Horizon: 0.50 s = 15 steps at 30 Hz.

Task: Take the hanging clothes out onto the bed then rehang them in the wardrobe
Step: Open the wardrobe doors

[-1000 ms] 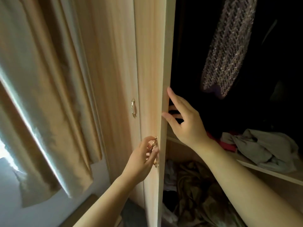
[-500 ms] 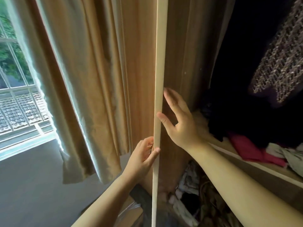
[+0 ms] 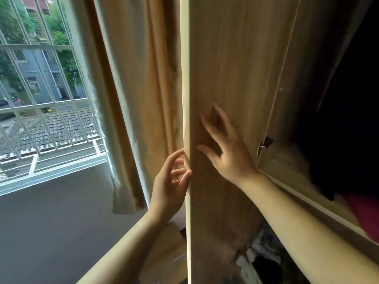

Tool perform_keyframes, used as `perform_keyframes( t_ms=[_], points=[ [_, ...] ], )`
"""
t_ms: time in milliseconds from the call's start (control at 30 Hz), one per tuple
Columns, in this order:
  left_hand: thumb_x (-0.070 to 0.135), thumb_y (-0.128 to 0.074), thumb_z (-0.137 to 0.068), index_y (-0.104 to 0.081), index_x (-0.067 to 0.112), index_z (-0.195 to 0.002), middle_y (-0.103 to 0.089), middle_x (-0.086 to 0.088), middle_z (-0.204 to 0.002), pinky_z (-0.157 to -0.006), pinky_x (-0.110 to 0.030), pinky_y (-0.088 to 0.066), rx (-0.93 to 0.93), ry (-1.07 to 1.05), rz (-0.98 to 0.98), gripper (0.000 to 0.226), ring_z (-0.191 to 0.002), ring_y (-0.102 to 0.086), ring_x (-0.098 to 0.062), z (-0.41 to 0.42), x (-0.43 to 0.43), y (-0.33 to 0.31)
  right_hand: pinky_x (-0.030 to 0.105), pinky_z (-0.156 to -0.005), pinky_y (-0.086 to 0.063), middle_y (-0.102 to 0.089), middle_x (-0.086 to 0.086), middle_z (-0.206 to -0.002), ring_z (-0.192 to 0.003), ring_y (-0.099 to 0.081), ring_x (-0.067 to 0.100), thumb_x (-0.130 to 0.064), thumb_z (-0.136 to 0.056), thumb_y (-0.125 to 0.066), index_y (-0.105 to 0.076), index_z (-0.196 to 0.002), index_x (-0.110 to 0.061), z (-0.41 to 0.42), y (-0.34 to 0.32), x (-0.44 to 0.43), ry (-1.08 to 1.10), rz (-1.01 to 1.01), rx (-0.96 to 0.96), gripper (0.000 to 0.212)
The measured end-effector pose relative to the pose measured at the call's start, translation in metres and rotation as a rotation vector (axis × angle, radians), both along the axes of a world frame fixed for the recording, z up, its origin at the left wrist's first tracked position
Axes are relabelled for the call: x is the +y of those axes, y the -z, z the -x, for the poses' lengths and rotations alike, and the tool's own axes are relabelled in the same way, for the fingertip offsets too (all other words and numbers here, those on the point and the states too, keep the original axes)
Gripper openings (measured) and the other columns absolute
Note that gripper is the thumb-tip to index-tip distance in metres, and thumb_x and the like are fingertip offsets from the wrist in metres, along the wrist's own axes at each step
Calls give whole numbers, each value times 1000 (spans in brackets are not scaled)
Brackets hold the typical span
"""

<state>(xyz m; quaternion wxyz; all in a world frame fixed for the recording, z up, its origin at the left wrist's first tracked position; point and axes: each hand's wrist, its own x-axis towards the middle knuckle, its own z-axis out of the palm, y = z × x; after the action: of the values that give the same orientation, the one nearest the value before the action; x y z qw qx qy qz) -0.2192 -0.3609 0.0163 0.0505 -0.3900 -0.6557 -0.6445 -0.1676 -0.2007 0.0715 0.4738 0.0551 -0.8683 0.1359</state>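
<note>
Dark hanging clothes [image 3: 338, 130] are inside the light wooden wardrobe [image 3: 291, 165], a black mass at the far right above its pale shelf [image 3: 303, 191], where a red folded cloth [image 3: 365, 214] lies. The tall wood-grain wardrobe door [image 3: 225, 58] stands swung wide, edge-on to me. The right hand [image 3: 227, 150] lies flat on the door's inner face, fingers [image 3: 209, 128] straight and spread, holding nothing. The left hand [image 3: 170, 185] is on the outer side at the door's pale edge, fingers [image 3: 176, 160] loosely curved, tips touching the edge, with nothing seen in their grasp. A beige curtain [image 3: 133, 78] hangs just beyond, beside a white-barred window [image 3: 41, 89].
</note>
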Motion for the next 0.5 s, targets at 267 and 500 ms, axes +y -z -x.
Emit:
perform_keyframes(
  t_ms=[267,500],
  points=[
    [-2,-58,-89,-41,38,-126,-59,10,-102,-72,-10,-49,34,-196,11,57,-88,-63,0,27,12,2,45,-111,-30,-23,11,-152,-140,-23,27,-38,-80,-68,-38,-140,-24,44,7,32,32,-7,53,69],
    [-4,-58,-87,-29,48,-134,-58,28,-99,-76,-14,-51,81,-369,53,76,-91,-62,-2,49,24,9,50,-109,-27,-18,7,-154,-141,-17,25,-46,-83,-58,-27,-144,-33,70,18,47,75,-79,24,69]
  ],
)
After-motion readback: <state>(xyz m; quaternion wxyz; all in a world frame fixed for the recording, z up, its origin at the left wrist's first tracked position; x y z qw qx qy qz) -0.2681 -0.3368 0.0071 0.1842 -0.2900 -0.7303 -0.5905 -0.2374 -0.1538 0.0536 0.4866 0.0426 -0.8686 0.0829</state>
